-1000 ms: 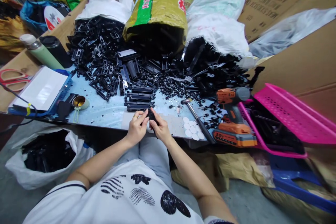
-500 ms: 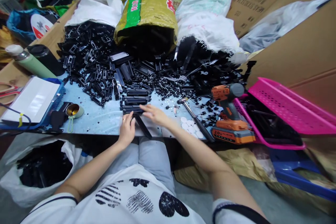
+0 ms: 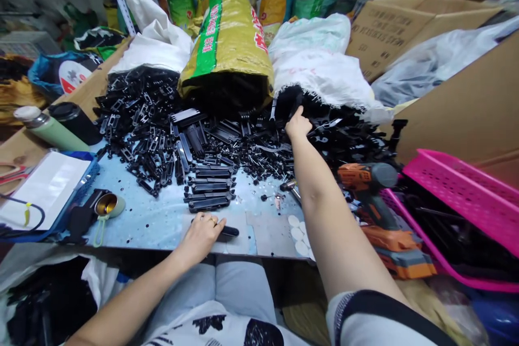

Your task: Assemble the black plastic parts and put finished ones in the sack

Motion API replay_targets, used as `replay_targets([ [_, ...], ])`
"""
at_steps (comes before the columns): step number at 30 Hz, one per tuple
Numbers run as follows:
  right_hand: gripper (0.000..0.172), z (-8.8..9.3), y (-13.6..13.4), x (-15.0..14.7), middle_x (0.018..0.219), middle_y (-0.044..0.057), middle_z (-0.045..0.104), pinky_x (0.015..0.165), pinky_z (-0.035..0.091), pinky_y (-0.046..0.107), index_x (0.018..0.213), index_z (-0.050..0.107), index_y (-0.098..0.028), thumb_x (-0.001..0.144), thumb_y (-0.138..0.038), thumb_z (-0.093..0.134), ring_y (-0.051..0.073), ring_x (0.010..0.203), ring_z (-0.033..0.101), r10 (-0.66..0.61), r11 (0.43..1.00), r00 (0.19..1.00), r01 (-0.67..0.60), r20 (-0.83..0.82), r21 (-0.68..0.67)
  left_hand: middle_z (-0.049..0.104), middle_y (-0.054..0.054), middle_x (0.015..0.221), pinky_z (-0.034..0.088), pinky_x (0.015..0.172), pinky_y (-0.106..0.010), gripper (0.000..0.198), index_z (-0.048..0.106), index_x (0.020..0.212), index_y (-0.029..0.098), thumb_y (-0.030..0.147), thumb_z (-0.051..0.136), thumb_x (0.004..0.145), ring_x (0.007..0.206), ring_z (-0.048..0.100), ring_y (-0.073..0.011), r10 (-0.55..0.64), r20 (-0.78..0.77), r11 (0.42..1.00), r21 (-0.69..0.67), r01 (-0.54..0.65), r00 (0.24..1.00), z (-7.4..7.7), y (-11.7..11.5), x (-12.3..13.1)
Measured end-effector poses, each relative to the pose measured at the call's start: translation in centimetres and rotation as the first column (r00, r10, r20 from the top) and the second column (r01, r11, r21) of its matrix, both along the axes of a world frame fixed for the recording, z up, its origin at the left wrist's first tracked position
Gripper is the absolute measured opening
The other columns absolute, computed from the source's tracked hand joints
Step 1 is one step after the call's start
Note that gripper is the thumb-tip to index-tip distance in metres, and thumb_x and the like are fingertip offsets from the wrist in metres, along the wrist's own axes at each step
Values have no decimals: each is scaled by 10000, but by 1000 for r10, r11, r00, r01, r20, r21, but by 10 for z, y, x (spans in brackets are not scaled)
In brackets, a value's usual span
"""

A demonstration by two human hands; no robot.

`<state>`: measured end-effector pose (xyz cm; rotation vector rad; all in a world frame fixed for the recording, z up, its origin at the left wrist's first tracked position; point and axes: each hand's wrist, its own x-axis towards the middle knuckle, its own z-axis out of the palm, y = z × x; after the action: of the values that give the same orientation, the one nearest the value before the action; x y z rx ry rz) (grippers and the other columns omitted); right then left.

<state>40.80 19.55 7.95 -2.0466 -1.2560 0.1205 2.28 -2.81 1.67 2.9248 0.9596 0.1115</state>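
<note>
Near the table's front edge, my left hand [image 3: 205, 235] is closed around a long black plastic strip [image 3: 230, 231], whose right end sticks out past the fingers. Just beyond it lies a neat row of similar black plastic pieces [image 3: 211, 188], stacked side by side. My right hand [image 3: 299, 124] is stretched far forward into the heap of black parts [image 3: 344, 132] at the mouth of a white sack [image 3: 320, 73]. Its fingers are curled at a dark piece there, and the fingertips are partly hidden.
A yellow-green sack [image 3: 231, 38] spills dark parts at the back. Small screws [image 3: 259, 159] are scattered mid-table. To the right are a hammer [image 3: 290, 186], an orange cordless drill [image 3: 377, 211] and a pink basket [image 3: 466, 194]. A cup [image 3: 109, 205] and a bottle [image 3: 48, 127] stand left.
My right hand has left the row of pieces and reached forward and right to the heap. My left hand has closed over the loose strip, which now lies flatter. The view has tilted up.
</note>
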Motion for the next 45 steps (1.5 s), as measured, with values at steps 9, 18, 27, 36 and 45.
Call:
replay_targets([
  [9, 282, -1, -111, -61, 1079, 139, 590, 764, 327, 251, 1089, 536, -117, 915, -329, 467, 136, 952, 486, 466, 881, 828, -402, 313, -248, 583, -95, 995, 411, 791, -350, 363, 476, 1241, 155, 261, 497, 895, 940, 520, -225, 89, -18, 984, -150, -91, 996, -3, 2, -5],
  [18, 416, -59, -286, -150, 861, 69, 608, 594, 301, 238, 977, 540, -169, 940, -517, 316, 143, 711, 574, 944, 325, 267, -643, 194, -694, 569, -100, 1064, 402, 845, -360, 323, 498, 1185, 168, 300, 413, 903, 990, 510, -234, 12, 11, 945, -327, -8, 1000, 7, 8, 10],
  [27, 423, -38, -300, -167, 881, 78, 614, 606, 273, 266, 1015, 532, -204, 954, -510, 247, 191, 764, 596, 853, 505, 417, -502, 315, -702, 592, -100, 989, 435, 790, -351, 614, 493, 1073, 161, 644, 590, 705, 918, 568, -259, 35, 165, 964, -267, 11, 986, -2, -2, 7],
  [36, 367, -20, -298, -178, 906, 104, 625, 684, 299, 288, 1041, 558, -181, 964, -431, 300, 209, 809, 584, 833, 543, 425, -511, 353, -667, 616, -95, 984, 461, 782, -324, 429, 526, 1046, 166, 524, 549, 810, 921, 594, -231, 5, 249, 978, -204, 47, 968, -11, -3, -3],
  [45, 291, -42, -252, -98, 1001, 76, 641, 702, 342, 248, 1011, 607, -183, 951, -350, 376, 176, 903, 557, 520, 760, 818, -312, 245, -571, 579, -108, 1121, 414, 876, -362, 335, 483, 1232, 182, 242, 346, 932, 1055, 514, -226, -18, 114, 974, -222, 43, 993, 7, 33, 120],
])
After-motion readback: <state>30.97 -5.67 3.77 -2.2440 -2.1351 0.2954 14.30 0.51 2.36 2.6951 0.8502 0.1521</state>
